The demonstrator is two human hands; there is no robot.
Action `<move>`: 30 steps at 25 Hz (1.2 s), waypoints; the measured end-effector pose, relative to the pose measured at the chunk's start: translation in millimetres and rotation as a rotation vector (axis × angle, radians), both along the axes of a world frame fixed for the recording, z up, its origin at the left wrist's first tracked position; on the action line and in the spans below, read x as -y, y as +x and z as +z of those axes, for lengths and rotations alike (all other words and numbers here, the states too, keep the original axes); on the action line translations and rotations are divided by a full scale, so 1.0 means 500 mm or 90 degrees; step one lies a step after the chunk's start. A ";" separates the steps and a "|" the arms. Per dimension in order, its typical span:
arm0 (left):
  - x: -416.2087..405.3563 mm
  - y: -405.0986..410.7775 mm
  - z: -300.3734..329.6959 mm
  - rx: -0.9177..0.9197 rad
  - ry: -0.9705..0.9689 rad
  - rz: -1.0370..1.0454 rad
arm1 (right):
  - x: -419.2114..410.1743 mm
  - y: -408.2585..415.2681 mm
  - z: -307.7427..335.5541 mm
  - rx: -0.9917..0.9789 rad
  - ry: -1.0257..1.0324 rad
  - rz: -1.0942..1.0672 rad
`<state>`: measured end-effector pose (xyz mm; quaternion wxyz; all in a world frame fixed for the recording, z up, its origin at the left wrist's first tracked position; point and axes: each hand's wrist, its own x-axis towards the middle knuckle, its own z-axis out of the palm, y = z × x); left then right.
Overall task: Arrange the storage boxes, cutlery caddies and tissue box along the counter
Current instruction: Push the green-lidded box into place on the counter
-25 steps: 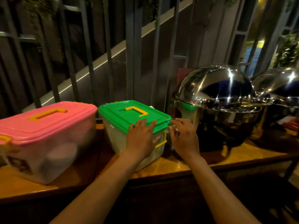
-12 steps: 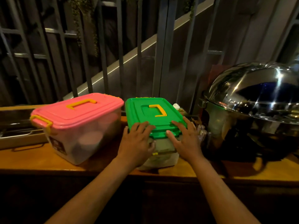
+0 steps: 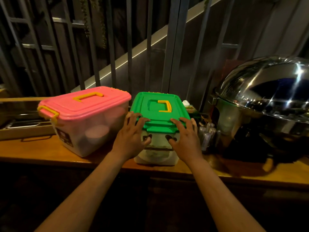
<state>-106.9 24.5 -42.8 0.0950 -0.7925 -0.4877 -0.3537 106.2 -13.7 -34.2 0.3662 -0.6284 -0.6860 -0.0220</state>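
A clear storage box with a green lid [image 3: 158, 109] and yellow handle stands end-on at the middle of the wooden counter [image 3: 38, 151]. My left hand [image 3: 132, 138] holds its near left corner, fingers on the lid and thumb on the front wall. My right hand [image 3: 185, 139] holds the near right corner the same way. Just left of it stands a larger clear box with a pink lid [image 3: 87, 104], set at an angle. A caddy of wrapped cutlery [image 3: 208, 136] sits right of the green box, and a tissue box [image 3: 189, 107] peeks out behind it.
A domed steel chafing dish [image 3: 265, 104] fills the right of the counter, close to the cutlery. A metal tray [image 3: 21, 124] lies at the far left. Vertical railing bars [image 3: 173, 47] run right behind the counter.
The green box has turned end-on to me and now stands closer to the pink box. My hands moved from its lid and side to its two near corners. The view swung left.
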 end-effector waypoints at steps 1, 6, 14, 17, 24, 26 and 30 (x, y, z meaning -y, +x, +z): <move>-0.005 -0.006 0.003 0.002 -0.009 -0.002 | 0.000 -0.007 0.001 0.001 -0.005 -0.007; -0.007 -0.016 0.003 -0.009 -0.027 -0.009 | 0.003 -0.020 0.003 0.008 -0.019 -0.022; 0.043 -0.140 0.033 0.032 -0.048 -0.044 | 0.033 -0.087 0.054 0.014 0.061 -0.056; 0.050 -0.260 0.047 0.074 0.027 0.042 | 0.013 -0.219 0.077 0.021 0.167 -0.008; -0.045 -0.541 0.098 0.049 0.031 0.139 | -0.079 -0.526 0.086 0.007 0.179 0.127; -0.085 -0.610 0.098 0.029 0.009 0.150 | -0.112 -0.618 0.084 0.016 0.111 0.135; -0.159 -0.690 0.073 0.061 -0.135 0.147 | -0.156 -0.736 0.045 0.103 0.019 0.082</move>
